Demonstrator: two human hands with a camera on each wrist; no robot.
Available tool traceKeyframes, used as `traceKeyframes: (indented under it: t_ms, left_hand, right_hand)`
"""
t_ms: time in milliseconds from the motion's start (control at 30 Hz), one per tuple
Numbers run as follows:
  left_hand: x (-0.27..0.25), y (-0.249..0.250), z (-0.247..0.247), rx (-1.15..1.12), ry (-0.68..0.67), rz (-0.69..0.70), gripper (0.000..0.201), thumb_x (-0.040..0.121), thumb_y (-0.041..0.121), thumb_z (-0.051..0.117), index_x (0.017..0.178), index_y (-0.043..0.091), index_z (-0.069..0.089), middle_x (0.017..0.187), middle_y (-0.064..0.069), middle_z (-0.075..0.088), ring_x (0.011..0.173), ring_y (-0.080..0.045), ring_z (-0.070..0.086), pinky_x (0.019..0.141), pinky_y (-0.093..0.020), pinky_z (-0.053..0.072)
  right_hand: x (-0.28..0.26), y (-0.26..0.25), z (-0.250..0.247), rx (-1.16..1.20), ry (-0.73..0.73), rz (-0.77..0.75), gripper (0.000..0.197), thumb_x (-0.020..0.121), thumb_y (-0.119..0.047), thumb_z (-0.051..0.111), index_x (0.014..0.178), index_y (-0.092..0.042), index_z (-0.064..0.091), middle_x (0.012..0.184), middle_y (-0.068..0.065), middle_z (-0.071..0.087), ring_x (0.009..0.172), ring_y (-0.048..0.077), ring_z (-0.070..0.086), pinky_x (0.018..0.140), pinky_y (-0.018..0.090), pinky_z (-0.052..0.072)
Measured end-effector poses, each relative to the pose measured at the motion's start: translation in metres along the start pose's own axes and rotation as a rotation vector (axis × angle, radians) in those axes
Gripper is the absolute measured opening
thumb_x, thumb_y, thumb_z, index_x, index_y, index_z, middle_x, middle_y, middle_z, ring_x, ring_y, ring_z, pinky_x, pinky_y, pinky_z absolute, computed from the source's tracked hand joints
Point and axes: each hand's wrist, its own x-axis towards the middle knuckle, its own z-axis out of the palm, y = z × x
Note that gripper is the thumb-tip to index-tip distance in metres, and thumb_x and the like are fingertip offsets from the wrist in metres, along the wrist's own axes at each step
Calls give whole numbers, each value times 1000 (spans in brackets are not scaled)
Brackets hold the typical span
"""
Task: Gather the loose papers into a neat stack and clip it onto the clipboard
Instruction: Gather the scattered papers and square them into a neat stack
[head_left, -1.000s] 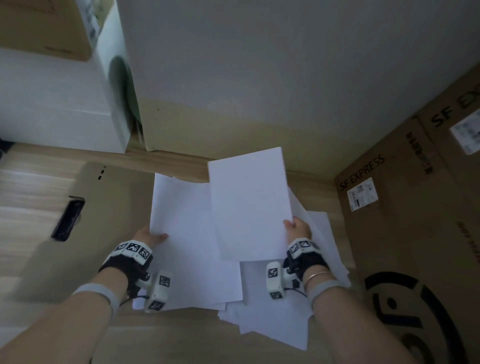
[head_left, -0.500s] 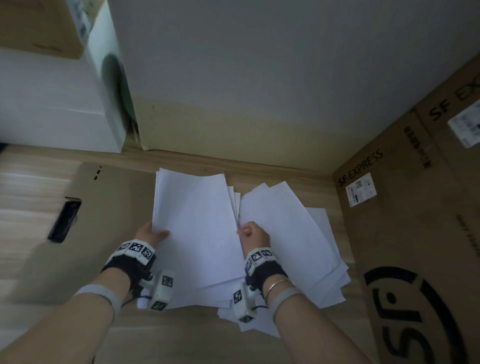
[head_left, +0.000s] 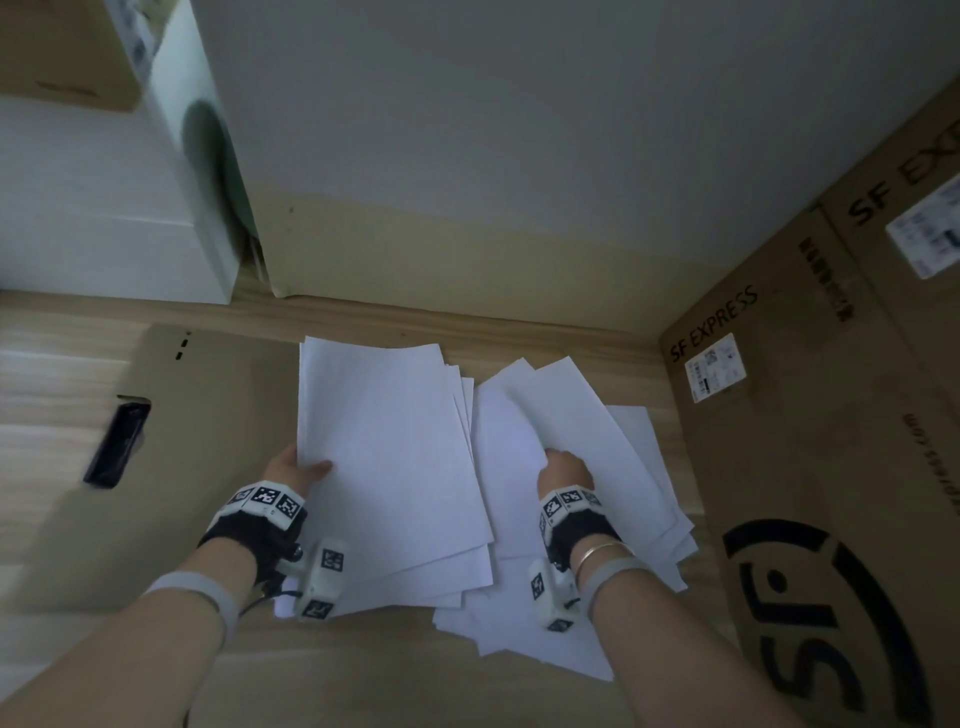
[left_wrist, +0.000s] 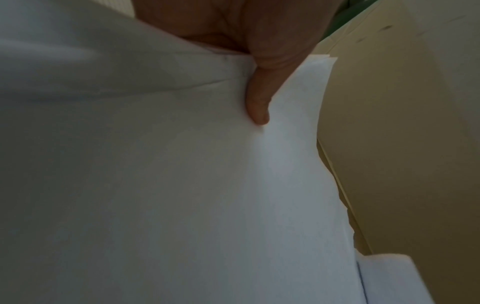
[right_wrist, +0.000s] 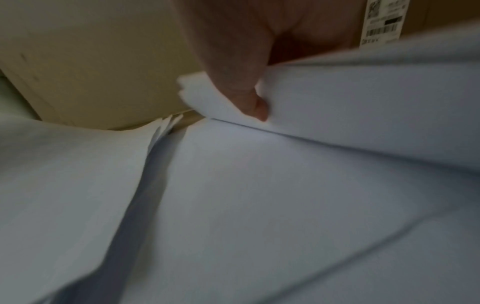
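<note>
A gathered stack of white papers (head_left: 389, 457) lies partly on the brown clipboard (head_left: 208, 415), whose black clip (head_left: 117, 444) is at its left end. My left hand (head_left: 298, 470) grips the stack's left edge, thumb (left_wrist: 257, 107) on top and fingers hidden beneath. To the right, loose sheets (head_left: 623, 467) lie fanned on the floor. My right hand (head_left: 563, 467) pinches the lifted edge of one loose sheet (head_left: 519, 410). In the right wrist view the thumb (right_wrist: 249, 98) presses on that sheet (right_wrist: 363, 98); the fingers under it are hidden.
Large SF Express cardboard boxes (head_left: 831, 467) stand close on the right. A white box (head_left: 104, 234) and a pale upright panel (head_left: 467, 260) close off the back. Wooden floor (head_left: 363, 675) shows in front of the papers.
The sheet my right hand held up now lies on the left stack. My right hand moved right to the loose pile and took hold of another sheet's edge. My left hand stayed put.
</note>
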Motion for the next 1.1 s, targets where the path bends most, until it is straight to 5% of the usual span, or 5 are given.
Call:
traceKeyframes:
  t_ms: [233, 600, 833, 933, 1100]
  left_hand:
    - [-2, 2, 11, -33, -32, 7, 51, 86, -6, 57, 135, -4, 44, 136, -28, 50, 124, -42, 50, 105, -45, 39]
    - [-6, 0, 12, -11, -100, -3, 53, 87, -8, 53, 138, -2, 40, 136, -25, 49, 125, -41, 49, 102, -42, 38]
    - [-10, 8, 14, -29, -78, -63, 49, 96, 13, 41, 142, 0, 33, 147, -22, 38, 135, -36, 38, 109, -38, 30]
    - [-9, 10, 16, -77, -94, -74, 60, 95, 35, 45, 144, 4, 31, 152, -18, 32, 140, -34, 32, 115, -41, 23]
    - [-5, 8, 13, 16, -37, -19, 47, 86, -1, 59, 132, -5, 47, 132, -29, 54, 119, -42, 54, 101, -44, 42]
  right_hand:
    - [-13, -62, -29, 403, 14, -55, 32, 92, -6, 36, 115, -2, 59, 115, 21, 64, 103, 36, 62, 81, 34, 50]
    - [-48, -137, 37, 719, -336, -193, 55, 92, -37, 52, 142, -19, 36, 133, 8, 49, 100, 25, 60, 99, 41, 48]
    - [-2, -67, 17, 216, -98, 211, 55, 93, -30, 46, 143, -18, 29, 147, 11, 31, 132, 32, 36, 106, 40, 34]
    - [0, -70, 25, 263, -137, 84, 42, 93, -19, 43, 133, -6, 45, 136, 18, 47, 124, 33, 47, 101, 33, 40]
    - [7, -66, 10, 216, -130, -86, 27, 94, -13, 40, 87, -1, 63, 101, 16, 62, 94, 27, 58, 85, 30, 46]
